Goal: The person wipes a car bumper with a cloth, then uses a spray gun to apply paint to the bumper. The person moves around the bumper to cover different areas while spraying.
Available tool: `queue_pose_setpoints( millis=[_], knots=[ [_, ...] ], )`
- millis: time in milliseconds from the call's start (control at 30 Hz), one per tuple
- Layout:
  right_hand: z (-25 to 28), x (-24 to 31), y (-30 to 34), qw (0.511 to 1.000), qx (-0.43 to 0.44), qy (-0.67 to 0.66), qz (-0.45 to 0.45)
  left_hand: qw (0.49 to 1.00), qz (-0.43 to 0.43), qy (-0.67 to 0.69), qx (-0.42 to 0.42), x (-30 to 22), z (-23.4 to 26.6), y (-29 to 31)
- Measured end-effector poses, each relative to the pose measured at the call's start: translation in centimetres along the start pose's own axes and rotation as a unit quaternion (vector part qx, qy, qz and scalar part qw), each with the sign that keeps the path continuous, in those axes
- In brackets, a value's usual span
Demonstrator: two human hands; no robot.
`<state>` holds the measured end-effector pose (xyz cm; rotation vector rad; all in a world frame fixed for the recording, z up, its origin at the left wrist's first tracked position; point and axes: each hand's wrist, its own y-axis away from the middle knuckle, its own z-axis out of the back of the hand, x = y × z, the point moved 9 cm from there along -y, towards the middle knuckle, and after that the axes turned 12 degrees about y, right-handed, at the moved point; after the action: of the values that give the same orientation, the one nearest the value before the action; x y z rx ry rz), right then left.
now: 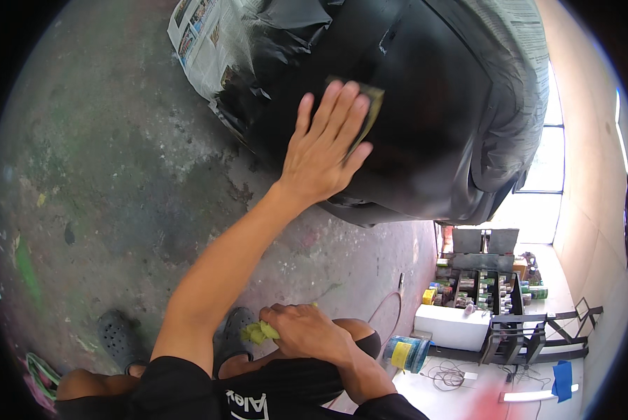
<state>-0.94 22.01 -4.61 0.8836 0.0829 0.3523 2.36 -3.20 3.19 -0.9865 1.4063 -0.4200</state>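
A glossy black car body panel (pixel 426 91) fills the upper middle, its edges masked with newspaper (pixel 205 52). My left hand (pixel 322 143) lies flat on the panel with its fingers stretched out. Under its fingers and thumb is a thin sheet with a yellowish edge (pixel 375 98); most of it is hidden, and I cannot tell whether it is cloth or paper. Low in front of my body, my right hand (pixel 307 332) is closed around a crumpled yellow-green cloth (pixel 259 332), which pokes out beyond the fingers.
Paint-stained concrete floor (pixel 118 182) spreads to the left. Towards the lower right stand a rack of cans and bottles (pixel 485 290), a white box (pixel 454 327), a blue container (pixel 406 353) and a dark metal stand (pixel 524 336). A hose (pixel 391 301) and loose wires (pixel 450 378) lie nearby.
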Motion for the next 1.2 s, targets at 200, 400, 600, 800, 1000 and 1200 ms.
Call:
queue_pose_setpoints(
  millis=[200, 400, 600, 800, 1000, 1200],
  knots=[
    [-1.1, 0.2, 0.2, 1.000, 0.006, -0.016, 0.017, 0.997, -0.042, 0.018, -0.059, -1.5, 0.7, -7.4],
    [-0.3, -0.8, 0.7, 1.000, -0.008, -0.015, -0.007, 1.000, -0.017, 0.010, -0.013, -0.4, 0.0, -2.5],
    [-1.2, -0.1, 0.3, 1.000, 0.014, -0.012, 0.012, 0.999, -0.043, 0.022, -0.025, -1.3, 0.7, -7.2],
    [-0.6, -0.8, 0.4, 1.000, 0.005, -0.015, -0.008, 0.998, -0.057, -0.013, -0.026, -0.8, 0.8, -5.2],
    [-1.1, -0.2, 0.2, 1.000, 0.015, -0.010, 0.002, 0.998, -0.049, -0.005, -0.031, -1.0, 1.0, -4.0],
    [-0.4, -0.7, 0.6, 1.000, 0.007, -0.019, -0.011, 0.995, -0.078, 0.012, -0.054, -1.7, 0.6, -8.0]
  ],
)
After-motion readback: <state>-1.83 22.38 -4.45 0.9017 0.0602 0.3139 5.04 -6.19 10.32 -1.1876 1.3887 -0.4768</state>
